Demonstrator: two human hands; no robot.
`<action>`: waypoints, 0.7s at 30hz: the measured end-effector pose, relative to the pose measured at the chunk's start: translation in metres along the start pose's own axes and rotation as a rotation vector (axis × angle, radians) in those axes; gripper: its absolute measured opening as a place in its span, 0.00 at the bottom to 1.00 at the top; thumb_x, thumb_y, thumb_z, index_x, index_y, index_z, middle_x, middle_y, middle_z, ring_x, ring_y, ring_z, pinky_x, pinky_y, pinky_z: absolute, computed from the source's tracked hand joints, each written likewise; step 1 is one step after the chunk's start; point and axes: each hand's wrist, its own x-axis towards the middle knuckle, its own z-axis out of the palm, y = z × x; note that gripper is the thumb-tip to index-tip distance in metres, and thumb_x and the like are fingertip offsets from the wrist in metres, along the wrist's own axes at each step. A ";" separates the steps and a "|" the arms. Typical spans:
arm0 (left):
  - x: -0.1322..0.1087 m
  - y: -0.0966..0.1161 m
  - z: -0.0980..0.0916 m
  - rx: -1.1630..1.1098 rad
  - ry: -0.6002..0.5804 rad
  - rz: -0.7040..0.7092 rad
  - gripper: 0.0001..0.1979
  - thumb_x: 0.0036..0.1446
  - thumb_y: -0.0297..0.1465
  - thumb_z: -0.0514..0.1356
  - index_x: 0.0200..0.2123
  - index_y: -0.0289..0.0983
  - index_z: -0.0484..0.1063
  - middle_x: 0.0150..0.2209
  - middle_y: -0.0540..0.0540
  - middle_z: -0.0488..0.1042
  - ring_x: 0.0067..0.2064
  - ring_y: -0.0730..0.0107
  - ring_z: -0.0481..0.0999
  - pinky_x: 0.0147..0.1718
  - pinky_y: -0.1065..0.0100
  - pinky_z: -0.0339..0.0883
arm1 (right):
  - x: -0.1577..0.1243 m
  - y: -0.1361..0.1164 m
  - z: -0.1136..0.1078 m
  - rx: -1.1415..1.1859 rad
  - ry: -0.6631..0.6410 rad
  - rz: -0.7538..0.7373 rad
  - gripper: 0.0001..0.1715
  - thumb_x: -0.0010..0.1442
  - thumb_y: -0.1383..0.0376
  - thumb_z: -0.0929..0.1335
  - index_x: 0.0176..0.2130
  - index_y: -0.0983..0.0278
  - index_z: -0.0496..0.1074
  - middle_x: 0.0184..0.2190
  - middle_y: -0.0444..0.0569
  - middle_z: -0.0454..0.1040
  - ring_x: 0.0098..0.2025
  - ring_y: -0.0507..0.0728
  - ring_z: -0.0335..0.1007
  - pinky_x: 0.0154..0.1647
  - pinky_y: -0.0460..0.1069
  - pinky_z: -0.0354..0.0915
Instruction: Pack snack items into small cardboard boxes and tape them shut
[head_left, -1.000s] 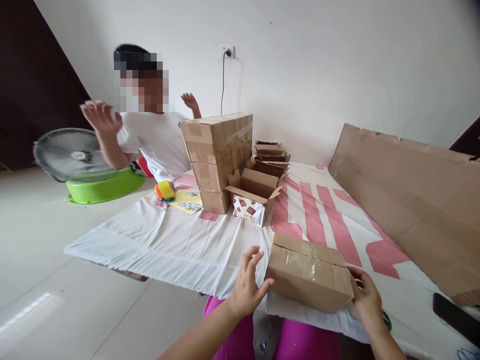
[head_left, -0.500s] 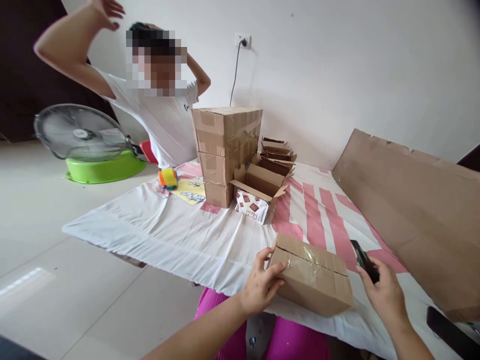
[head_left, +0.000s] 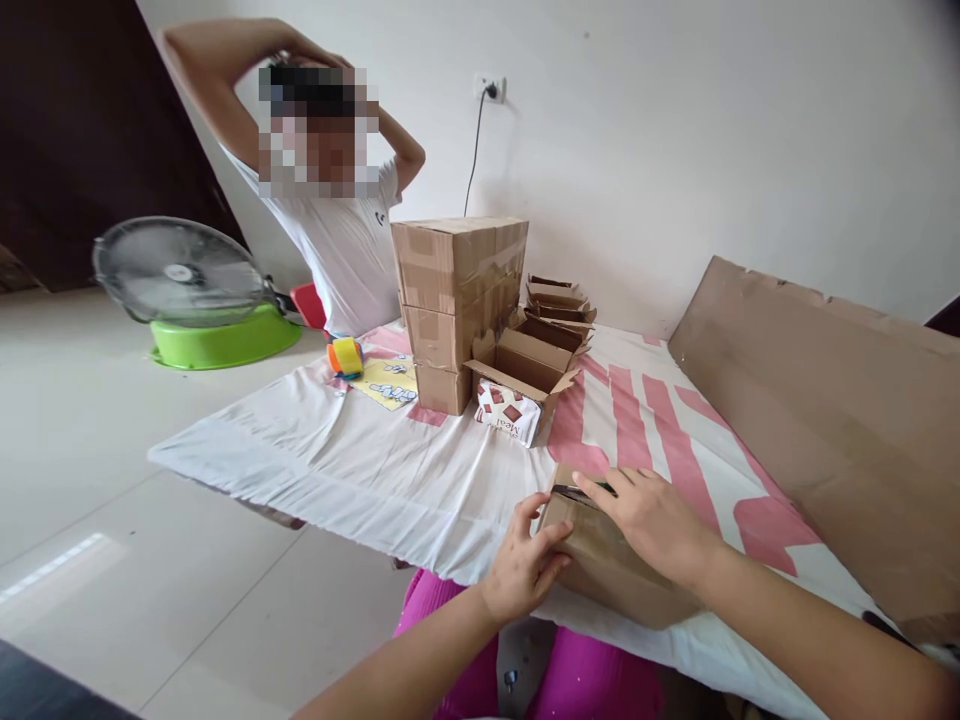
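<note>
A taped cardboard box (head_left: 622,570) lies at the near edge of the cloth-covered table. My left hand (head_left: 525,560) grips its left end, thumb and fingers pressed on the top and side. Over the top of the box is my right hand (head_left: 652,515), closed round a utility knife (head_left: 581,494). The knife lies along the top seam near the box's left end, its handle mostly hidden under my fingers. Beyond the box, a white and red printed pouch (head_left: 508,413) leans on the front of an open cardboard box (head_left: 525,365).
Stacked closed boxes (head_left: 427,290) stand mid-table, with more open boxes (head_left: 559,300) behind. A large cardboard sheet (head_left: 825,420) rises at right. Tape rolls (head_left: 346,357) lie at left. A person (head_left: 345,250) sits across, arms raised, near a fan (head_left: 180,272).
My right hand has brought the utility knife left from beside the box onto its top seam. My left hand stays on the box. The other person's raised arm has moved to their head.
</note>
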 end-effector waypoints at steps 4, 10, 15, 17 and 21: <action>0.000 0.000 -0.001 0.018 -0.005 0.012 0.22 0.58 0.25 0.58 0.55 0.43 0.60 0.60 0.38 0.51 0.61 0.52 0.58 0.52 0.53 0.66 | -0.011 0.004 -0.013 -0.135 -0.074 -0.054 0.27 0.57 0.78 0.60 0.54 0.64 0.69 0.30 0.48 0.72 0.31 0.57 0.67 0.32 0.52 0.59; -0.002 0.001 0.000 0.041 0.015 0.022 0.21 0.58 0.24 0.57 0.54 0.40 0.62 0.60 0.36 0.52 0.61 0.54 0.59 0.52 0.53 0.67 | -0.053 0.022 -0.032 -0.209 -0.092 -0.115 0.30 0.53 0.81 0.60 0.53 0.66 0.69 0.28 0.47 0.71 0.30 0.56 0.64 0.31 0.52 0.54; -0.002 0.001 -0.001 0.049 0.030 0.028 0.20 0.59 0.24 0.57 0.54 0.40 0.62 0.60 0.36 0.53 0.61 0.55 0.60 0.51 0.54 0.68 | -0.092 0.034 -0.037 -0.224 -0.120 -0.069 0.30 0.53 0.82 0.59 0.52 0.65 0.69 0.29 0.47 0.71 0.31 0.56 0.63 0.32 0.52 0.54; -0.002 0.001 -0.001 0.050 0.027 0.027 0.20 0.59 0.24 0.57 0.54 0.40 0.62 0.60 0.36 0.52 0.61 0.54 0.60 0.51 0.54 0.68 | -0.104 0.038 -0.038 -0.216 -0.126 -0.047 0.30 0.53 0.82 0.59 0.51 0.66 0.70 0.28 0.47 0.70 0.31 0.56 0.63 0.32 0.51 0.54; -0.003 0.002 0.001 0.035 0.033 0.013 0.20 0.59 0.23 0.56 0.54 0.40 0.62 0.60 0.36 0.53 0.61 0.54 0.59 0.51 0.53 0.68 | -0.115 0.042 -0.039 -0.203 -0.127 0.000 0.31 0.54 0.83 0.58 0.52 0.65 0.70 0.28 0.47 0.70 0.31 0.55 0.63 0.32 0.51 0.55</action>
